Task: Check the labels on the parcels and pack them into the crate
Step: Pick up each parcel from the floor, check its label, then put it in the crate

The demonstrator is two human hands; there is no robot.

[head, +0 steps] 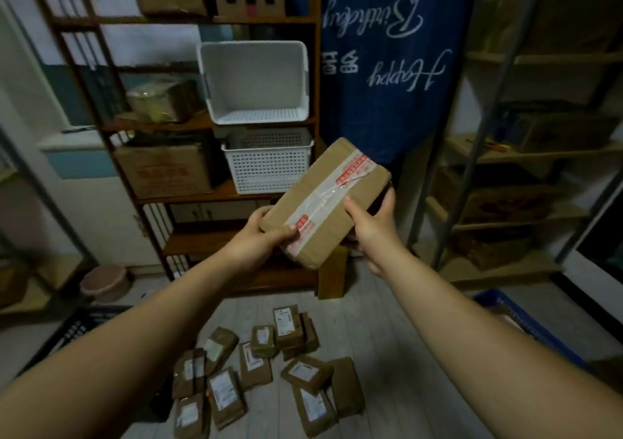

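I hold a brown cardboard parcel (328,199) in the air at chest height, sealed with clear tape printed in red. My left hand (261,238) grips its near left corner, thumb on top. My right hand (372,226) grips its right edge, thumb on top and fingers underneath. The face turned to me shows tape only, no label. On the floor below lie several small brown parcels (263,368) with white labels facing up. A blue crate (515,317) shows at the lower right behind my right forearm, and a dark crate (81,330) at the lower left.
A wooden shelf unit (188,239) stands ahead with cardboard boxes, a white tub (256,84) and white baskets (268,165). A blue banner (394,51) hangs to its right. Metal racks with boxes line the right side. A pink bucket (104,283) sits on the floor at left.
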